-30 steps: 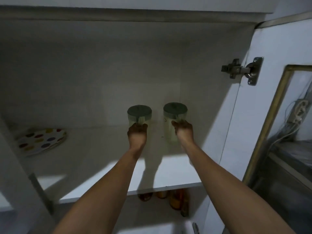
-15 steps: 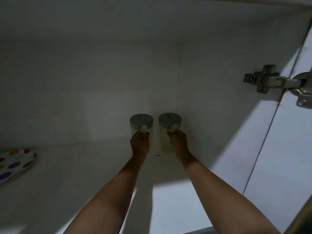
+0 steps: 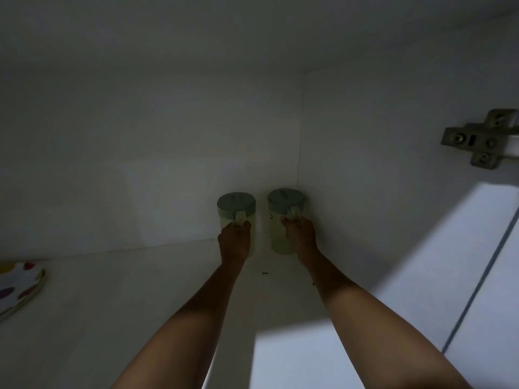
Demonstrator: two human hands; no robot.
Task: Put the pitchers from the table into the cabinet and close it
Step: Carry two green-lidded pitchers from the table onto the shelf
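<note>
Two pale green pitchers with dark green lids stand upright side by side at the back of the white cabinet shelf point(image 3: 140, 290), near its right rear corner. My left hand point(image 3: 234, 242) is closed around the handle of the left pitcher point(image 3: 236, 204). My right hand point(image 3: 299, 237) grips the handle of the right pitcher point(image 3: 280, 220). Both forearms reach deep into the dim cabinet. The lower parts of the pitchers are partly hidden behind my hands.
A plate with coloured dots point(image 3: 16, 287) lies at the shelf's left edge. A metal hinge point(image 3: 480, 141) is fixed on the cabinet's right wall, with the open door point(image 3: 491, 318) at the lower right. A small dark speck point(image 3: 264, 273) lies on the shelf.
Both hands have pushed the pitchers further back toward the rear right corner, and the camera has moved closer into the cabinet. The grips have not changed.
</note>
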